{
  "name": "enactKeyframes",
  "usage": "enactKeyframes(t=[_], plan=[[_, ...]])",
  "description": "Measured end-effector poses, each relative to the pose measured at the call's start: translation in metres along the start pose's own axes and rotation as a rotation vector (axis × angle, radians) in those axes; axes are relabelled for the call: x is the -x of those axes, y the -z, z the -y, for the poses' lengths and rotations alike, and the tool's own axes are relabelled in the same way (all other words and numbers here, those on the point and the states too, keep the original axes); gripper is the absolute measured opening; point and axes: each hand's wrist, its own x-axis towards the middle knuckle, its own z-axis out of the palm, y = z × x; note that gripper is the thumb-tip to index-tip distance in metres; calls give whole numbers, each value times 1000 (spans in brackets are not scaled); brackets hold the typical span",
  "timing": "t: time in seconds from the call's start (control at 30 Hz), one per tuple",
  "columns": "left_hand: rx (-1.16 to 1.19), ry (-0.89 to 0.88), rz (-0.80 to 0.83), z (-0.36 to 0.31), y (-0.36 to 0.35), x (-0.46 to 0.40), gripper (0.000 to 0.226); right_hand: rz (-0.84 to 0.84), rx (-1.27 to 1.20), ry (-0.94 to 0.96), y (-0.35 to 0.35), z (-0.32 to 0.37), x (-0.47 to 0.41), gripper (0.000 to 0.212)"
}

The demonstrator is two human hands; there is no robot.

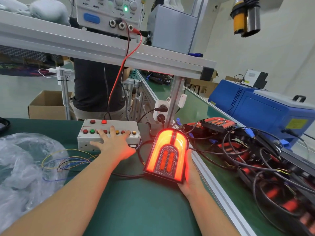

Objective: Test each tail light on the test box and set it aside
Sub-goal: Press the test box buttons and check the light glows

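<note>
The right hand point(190, 174) is cradling the lit tail light point(167, 154) from beneath at the worktop's point(136, 210) right edge, its grip curling round the lamp's right side. The lamp's long axis is pointing away from the person, arch end farthest. The left hand point(114, 143) is lying flat, fingers spread, pressing buttons on the test box point(109, 132), holding nothing. The pile of tested lights point(219, 123) is lying just right of the lamp, so the right hand is nearer for setting aside

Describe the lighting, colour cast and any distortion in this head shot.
Head view: the lit tail light glows orange-red and nearly washes out along its arch, tinting the left hand on the test box and the right hand holding it. Wide-angle bending curves the aluminium shelf rail. The tail lights and cables piled at the right look soft towards the corner.
</note>
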Motion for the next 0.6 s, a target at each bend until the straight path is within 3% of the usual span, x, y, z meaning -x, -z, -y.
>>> enactKeyframes(t=[0.6], plan=[[-23,-10,-9,0,-1,5,76,-25,0,-7,1,0,3,76]])
